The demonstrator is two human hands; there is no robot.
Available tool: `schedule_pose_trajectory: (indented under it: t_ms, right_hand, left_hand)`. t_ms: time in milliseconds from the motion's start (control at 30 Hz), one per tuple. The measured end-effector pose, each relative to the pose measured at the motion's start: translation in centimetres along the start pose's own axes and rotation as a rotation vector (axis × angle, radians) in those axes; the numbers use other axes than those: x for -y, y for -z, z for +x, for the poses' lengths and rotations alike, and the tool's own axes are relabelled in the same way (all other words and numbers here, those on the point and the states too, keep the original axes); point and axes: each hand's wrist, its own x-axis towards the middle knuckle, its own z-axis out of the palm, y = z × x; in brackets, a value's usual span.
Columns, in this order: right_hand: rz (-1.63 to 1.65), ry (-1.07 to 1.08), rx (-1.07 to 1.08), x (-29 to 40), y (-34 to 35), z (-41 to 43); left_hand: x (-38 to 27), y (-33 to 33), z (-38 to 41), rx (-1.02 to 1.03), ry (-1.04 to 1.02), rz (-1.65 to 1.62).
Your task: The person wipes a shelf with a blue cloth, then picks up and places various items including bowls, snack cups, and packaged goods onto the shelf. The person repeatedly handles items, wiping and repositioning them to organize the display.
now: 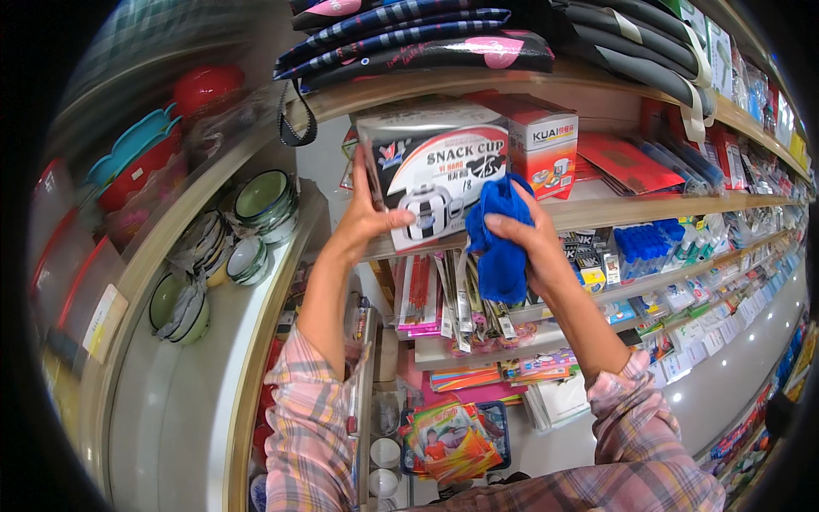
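Note:
A snack cup box [441, 173], black and white with a cup pictured on its front, is tilted before me at the shelf [595, 208]. My left hand [374, 214] grips its left end, thumb across the front face. In my right hand [534, 237] is a bunched blue cloth [502, 256], which touches the box's lower right corner. Just behind and to the right stands a red and white carton [544, 150]. The box hides part of the shelf behind it.
Folded bags [422, 57] overhang from the shelf above, one with a dangling strap [297, 118]. Enamel bowls [262, 195] stand on the left shelf. Red envelopes [627, 163] lie right of the carton. Below are stationery packs [419, 294] and a basket of colourful packets [451, 441].

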Motion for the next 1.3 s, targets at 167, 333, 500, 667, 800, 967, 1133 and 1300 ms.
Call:
schedule_pose_trajectory:
  t_ms: [167,333,500,667,800,967,1133,1300]
  right_hand:
    - [-0.136,0.054,-0.052,-1.4,-1.9,-4.9]
    - [-0.040,-0.115,0.007,-3.4,-2.7,-9.7]
    - [-0.005,-0.327,0.047,-5.1,-4.5,-13.1]
    - [0.001,-0.462,0.229,-7.5,-5.4,-16.1]
    - [-0.105,-0.382,0.259,-7.0,-4.7,-17.2]
    - [-0.064,-0.229,0.221,-2.4,-9.1,-16.5]
    - [-0.473,0.363,1.311,-2.9,-14.7,-16.0]
    - [-0.191,0.307,1.526,-5.4,-17.7,-18.5]
  left_hand:
    - [1.1,0.0,-6.9,-0.099,-0.022,0.017]
    - [2.9,-0.1,-16.4,-0.270,-0.026,0.072]
    - [2.8,-1.1,-24.6,-0.437,0.060,0.034]
    - [0.8,-0.3,-32.9,-0.568,0.181,0.064]
    - [-0.9,-0.2,-41.4,-0.565,0.362,-0.008]
    - [0.6,-0.5,-50.6,-0.366,0.503,-0.452]
    - [3.6,-1.5,-55.5,-0.206,0.482,-0.682]
    - [4.5,-2.5,-52.0,-0.073,0.525,-0.774]
